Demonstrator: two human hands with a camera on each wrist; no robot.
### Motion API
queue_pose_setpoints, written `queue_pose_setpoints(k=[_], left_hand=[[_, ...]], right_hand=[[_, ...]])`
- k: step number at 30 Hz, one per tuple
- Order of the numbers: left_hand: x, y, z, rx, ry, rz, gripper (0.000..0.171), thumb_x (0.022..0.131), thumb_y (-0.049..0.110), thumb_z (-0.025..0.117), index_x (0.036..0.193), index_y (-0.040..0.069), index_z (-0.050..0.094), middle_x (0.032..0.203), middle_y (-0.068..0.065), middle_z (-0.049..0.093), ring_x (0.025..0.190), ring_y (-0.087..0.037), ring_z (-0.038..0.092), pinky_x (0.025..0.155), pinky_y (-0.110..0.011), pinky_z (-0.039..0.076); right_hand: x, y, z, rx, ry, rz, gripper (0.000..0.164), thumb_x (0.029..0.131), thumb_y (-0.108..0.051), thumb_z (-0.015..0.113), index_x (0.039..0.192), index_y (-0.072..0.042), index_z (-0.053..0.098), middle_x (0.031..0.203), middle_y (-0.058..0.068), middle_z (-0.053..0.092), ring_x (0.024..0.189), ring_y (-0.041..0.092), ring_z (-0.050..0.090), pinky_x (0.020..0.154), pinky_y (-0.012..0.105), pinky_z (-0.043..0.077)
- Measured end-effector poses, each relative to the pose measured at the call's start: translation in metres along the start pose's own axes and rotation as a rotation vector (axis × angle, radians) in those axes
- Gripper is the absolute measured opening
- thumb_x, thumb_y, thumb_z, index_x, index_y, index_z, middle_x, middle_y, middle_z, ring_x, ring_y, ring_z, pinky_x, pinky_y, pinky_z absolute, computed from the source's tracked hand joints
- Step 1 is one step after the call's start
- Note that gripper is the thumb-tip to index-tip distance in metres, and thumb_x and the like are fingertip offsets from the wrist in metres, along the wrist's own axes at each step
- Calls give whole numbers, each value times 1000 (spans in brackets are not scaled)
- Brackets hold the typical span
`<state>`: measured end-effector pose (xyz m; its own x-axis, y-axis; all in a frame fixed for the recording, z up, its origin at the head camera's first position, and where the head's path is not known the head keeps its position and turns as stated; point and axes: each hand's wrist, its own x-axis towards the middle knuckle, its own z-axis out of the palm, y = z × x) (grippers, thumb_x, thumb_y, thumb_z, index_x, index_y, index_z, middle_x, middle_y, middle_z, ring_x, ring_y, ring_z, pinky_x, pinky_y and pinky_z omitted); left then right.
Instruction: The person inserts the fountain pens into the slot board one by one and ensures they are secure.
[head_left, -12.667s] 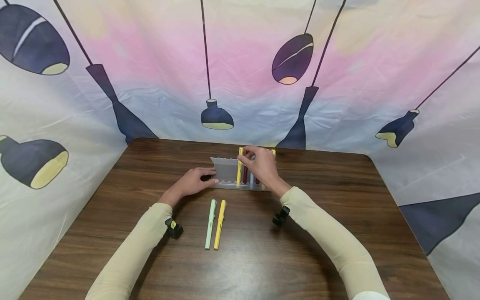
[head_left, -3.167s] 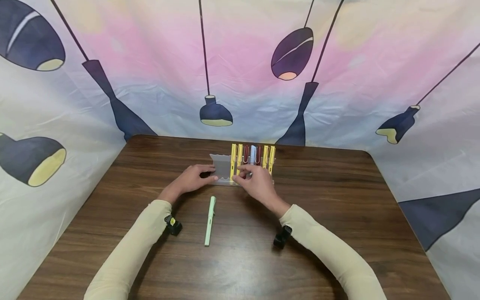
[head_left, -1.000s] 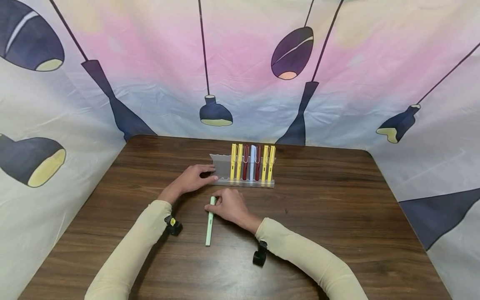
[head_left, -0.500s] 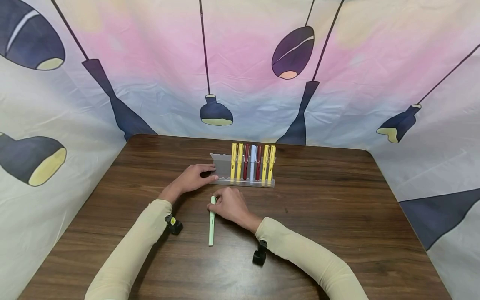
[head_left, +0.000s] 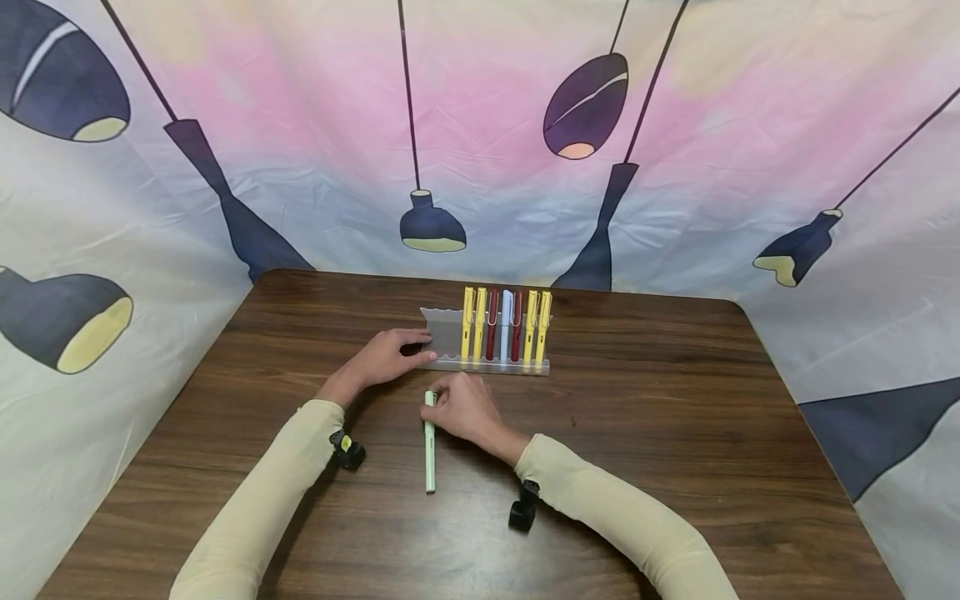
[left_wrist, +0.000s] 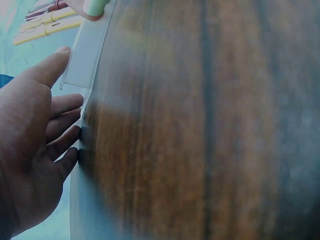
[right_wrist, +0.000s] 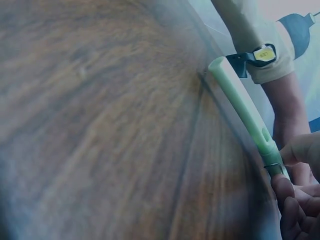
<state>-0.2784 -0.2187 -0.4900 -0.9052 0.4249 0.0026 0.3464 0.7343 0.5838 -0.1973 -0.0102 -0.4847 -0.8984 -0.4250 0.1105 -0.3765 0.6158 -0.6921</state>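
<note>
A light green pen (head_left: pixel 430 458) is pinched near its clip end between the thumb and fingers of my right hand (head_left: pixel 468 410). In the right wrist view the pen (right_wrist: pixel 242 105) slants away from the fingers; whether its far end touches the table cannot be told. My left hand (head_left: pixel 384 358) rests against the left end of a clear pen stand (head_left: pixel 444 335), fingers extended. Several pens lean side by side in the stand: yellow pens (head_left: pixel 467 325) at both ends, with dark red pens (head_left: pixel 491 325) and a light blue pen (head_left: pixel 506 325) between them.
The brown wooden table (head_left: pixel 637 433) lies under everything. Behind it hangs a cloth backdrop (head_left: pixel 330 142) printed with lamps. At the stand's left end, beside the left hand, no pens stand in the slots.
Earlier, the right hand placed yellow pens in the stand; the yellow pen on the table now stands there. Over the last second it gripped the green pen and shifted it slightly right. The left hand stayed.
</note>
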Motion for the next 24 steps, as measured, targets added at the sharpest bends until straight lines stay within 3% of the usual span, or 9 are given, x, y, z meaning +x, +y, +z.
queue_pose_setpoints(k=[6, 13, 24], left_hand=[[1, 0, 0, 11, -3, -18, 65, 99, 55, 61, 143, 8, 61, 153, -11, 52, 144, -34, 44, 114, -55, 39], [-1, 2, 0, 13, -4, -22, 64, 99, 54, 62, 143, 7, 60, 152, -13, 53, 143, -35, 46, 113, -56, 39], [-1, 5, -2, 13, -6, -18, 62, 100, 51, 62, 143, 6, 61, 152, -13, 53, 143, -34, 45, 114, -55, 39]], right_hand=[[-3, 1, -13, 35, 3, 10, 30, 82, -16, 81, 109, -3, 79, 72, -7, 72, 58, -2, 61, 63, 23, 53], [-3, 7, -29, 41, 29, 25, 28, 85, -17, 80, 110, -3, 78, 65, -8, 68, 53, 2, 58, 53, 22, 49], [0, 13, -51, 41, 100, 34, 31, 86, -20, 79, 113, -6, 78, 66, -9, 69, 55, 4, 62, 53, 26, 50]])
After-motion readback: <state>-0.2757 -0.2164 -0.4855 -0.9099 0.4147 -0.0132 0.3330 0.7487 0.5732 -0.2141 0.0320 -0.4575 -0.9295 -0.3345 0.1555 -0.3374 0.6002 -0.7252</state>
